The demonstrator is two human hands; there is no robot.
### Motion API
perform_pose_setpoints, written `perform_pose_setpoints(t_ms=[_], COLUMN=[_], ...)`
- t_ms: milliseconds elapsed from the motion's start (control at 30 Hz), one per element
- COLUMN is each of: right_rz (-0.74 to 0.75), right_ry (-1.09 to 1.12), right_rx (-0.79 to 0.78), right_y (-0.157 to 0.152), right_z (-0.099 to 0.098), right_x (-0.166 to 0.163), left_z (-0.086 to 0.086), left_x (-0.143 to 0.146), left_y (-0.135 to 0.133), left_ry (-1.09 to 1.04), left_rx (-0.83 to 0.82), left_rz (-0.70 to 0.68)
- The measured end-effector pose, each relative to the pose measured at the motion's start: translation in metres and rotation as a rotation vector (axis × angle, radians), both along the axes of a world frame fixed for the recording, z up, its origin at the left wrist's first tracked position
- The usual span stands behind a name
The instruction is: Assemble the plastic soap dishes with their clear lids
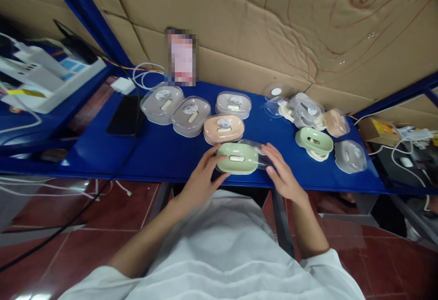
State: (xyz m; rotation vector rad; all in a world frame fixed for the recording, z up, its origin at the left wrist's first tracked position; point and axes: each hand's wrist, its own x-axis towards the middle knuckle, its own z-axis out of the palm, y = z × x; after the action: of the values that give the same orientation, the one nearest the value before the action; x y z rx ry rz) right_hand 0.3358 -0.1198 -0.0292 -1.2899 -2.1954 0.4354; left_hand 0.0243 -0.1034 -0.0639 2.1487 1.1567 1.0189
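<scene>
Near the front edge of the blue table, my left hand (200, 180) grips the left end of an oval green soap dish (237, 148) with a pale slot-shaped piece in its middle. My right hand (284, 179) has its fingers round a clear plastic lid (263, 161), which overlaps the dish's right end. Just behind is a peach soap dish (212, 134) with a round label under its clear cover. Another green soap dish (301, 139) sits on a cream-coloured part to the right.
Grey covered dishes (178, 124) stand at the back left. Clear lids (272, 109), more grey dishes and a peach one (333, 124) lie on the right. A black phone (122, 119), a cable and a charger (123, 85) are at the left. Cardboard (236, 26) walls the back.
</scene>
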Motion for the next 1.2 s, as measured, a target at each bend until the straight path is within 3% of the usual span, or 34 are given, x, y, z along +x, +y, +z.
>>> perform_pose_setpoints(t_ms=[100,233,500,1200], right_rz=[0.150,0.226,0.214,0.226], right_ry=[-0.134,-0.280,-0.276,-0.369], right_rx=[0.082,0.202,0.298,0.286], right_y=[0.005,0.011,0.009,0.010], right_z=[0.002,-0.005,-0.014,-0.015], right_x=[-0.026,-0.044,-0.033,-0.039], left_z=[0.000,-0.002,-0.005,-0.009], left_x=[-0.001,-0.002,-0.004,-0.008], left_y=[0.002,0.003,0.002,0.005], left_ry=[-0.046,-0.038,0.021,0.013], left_rx=[-0.030,-0.034,-0.033,-0.028], left_rz=[-0.009,-0.026,-0.038,-0.031])
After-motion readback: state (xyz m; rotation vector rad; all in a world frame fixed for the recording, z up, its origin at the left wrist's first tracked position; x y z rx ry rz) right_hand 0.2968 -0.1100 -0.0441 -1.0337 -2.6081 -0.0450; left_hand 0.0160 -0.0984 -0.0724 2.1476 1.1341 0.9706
